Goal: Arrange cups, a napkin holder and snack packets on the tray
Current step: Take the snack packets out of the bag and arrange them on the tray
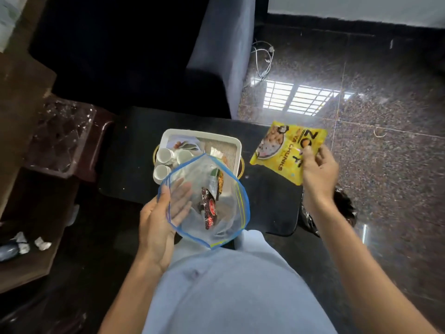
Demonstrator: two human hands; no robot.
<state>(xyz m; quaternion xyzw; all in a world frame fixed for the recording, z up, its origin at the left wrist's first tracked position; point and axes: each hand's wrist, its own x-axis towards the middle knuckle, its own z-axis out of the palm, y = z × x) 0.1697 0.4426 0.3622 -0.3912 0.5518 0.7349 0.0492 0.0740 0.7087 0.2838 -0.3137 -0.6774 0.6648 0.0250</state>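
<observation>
A white tray [237,144] sits on a small black table [134,150]. Three white cups [164,155] stand at the tray's left side, with a packet and napkins behind them. My left hand [160,213] holds a clear zip bag with a blue rim [231,213] open above the tray's near edge; fingers show through the plastic. Inside the bag lie a dark red snack packet [209,209] and a green-brown one [216,183]. My right hand [317,169] grips a yellow soya chunks packet [286,150] in the air, right of the tray.
A grey sofa [224,56] stands behind the table. A dark wooden unit [21,97] and a glass piece [60,136] are at the left. Polished stone floor with white cables [262,59] lies to the right. A black plastic bag [346,208] sits by the table's right corner.
</observation>
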